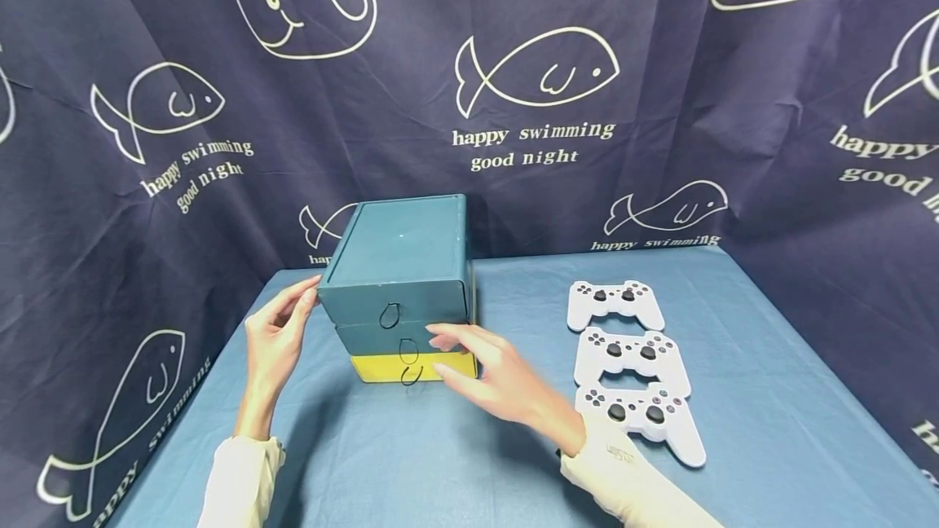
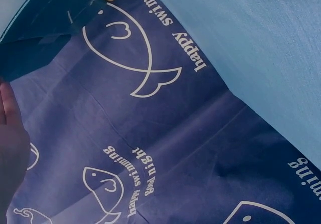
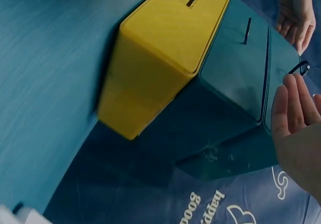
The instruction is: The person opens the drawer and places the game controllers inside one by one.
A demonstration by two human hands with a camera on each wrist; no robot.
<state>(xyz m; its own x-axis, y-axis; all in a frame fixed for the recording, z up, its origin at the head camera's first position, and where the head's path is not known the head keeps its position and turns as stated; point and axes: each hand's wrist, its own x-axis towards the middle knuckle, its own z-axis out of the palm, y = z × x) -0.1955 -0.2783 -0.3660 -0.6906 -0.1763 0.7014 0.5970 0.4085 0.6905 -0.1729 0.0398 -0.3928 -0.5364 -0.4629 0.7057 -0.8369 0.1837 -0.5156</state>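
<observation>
From the head camera, you are reaching your left hand (image 1: 277,331) to the upper left front corner of the drawer box (image 1: 399,283), fingers nearly straight and relaxed, fingertips touching that corner and gripping nothing. Your right hand (image 1: 487,373) is lying open just in front of the box's right side, fingers extended at the level of the middle teal drawer (image 1: 381,338) and the yellow bottom drawer (image 1: 381,367); it is closing on nothing. The box is standing toward the far left of the blue counter (image 1: 455,463), with the dark fish-print curtain (image 1: 513,88) close behind it. Three white game controllers (image 1: 635,365) are lying in a column to your right, just beside your right wrist. The near part of the counter in front of the box is giving your arms room.

From the left wrist camera, you are seeing mostly curtain (image 2: 160,148) and a strip of counter (image 2: 261,43); only an edge of your left hand (image 2: 11,148) is showing, too little to judge the fingers.

From the right wrist camera, your right hand (image 3: 296,133) is hovering with flat, straight fingers beside the teal drawer fronts (image 3: 241,78), near a black loop pull (image 3: 300,67). The yellow drawer (image 3: 160,53) is sitting against the counter (image 3: 50,58). Your left hand (image 3: 296,13) is showing at the box's far corner.
</observation>
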